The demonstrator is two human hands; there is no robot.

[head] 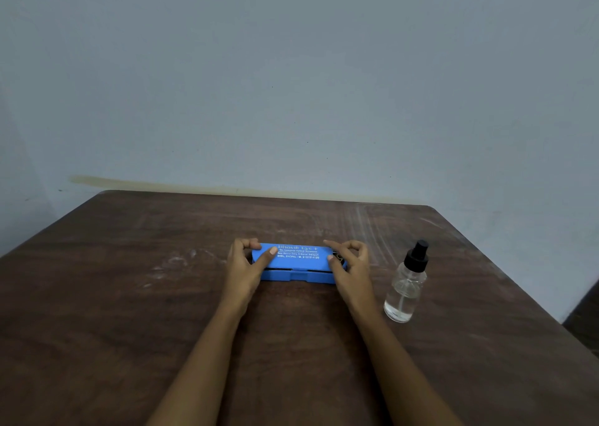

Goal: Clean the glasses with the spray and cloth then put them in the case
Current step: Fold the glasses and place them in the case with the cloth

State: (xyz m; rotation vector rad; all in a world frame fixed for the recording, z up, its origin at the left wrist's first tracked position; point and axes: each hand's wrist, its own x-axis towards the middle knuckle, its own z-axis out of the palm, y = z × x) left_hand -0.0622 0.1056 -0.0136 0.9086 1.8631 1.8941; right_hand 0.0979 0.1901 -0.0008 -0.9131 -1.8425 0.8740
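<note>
A blue glasses case with white lettering on its lid lies in the middle of the brown table. Its lid stands a crack above the base, and a dark gap shows along the front. My left hand grips the case's left end, thumb on the lid and fingers curled over the far edge. My right hand holds the right end, thumb at the lid's corner. A small dark part, maybe the glasses, shows at that right corner. A clear spray bottle with a black pump top stands to the right of my right hand. No cloth is in sight.
The wooden table reaches back to a plain grey-blue wall. Its right edge runs diagonally past the bottle, and its far edge lies behind the case. Pale smudges mark the surface left of the case.
</note>
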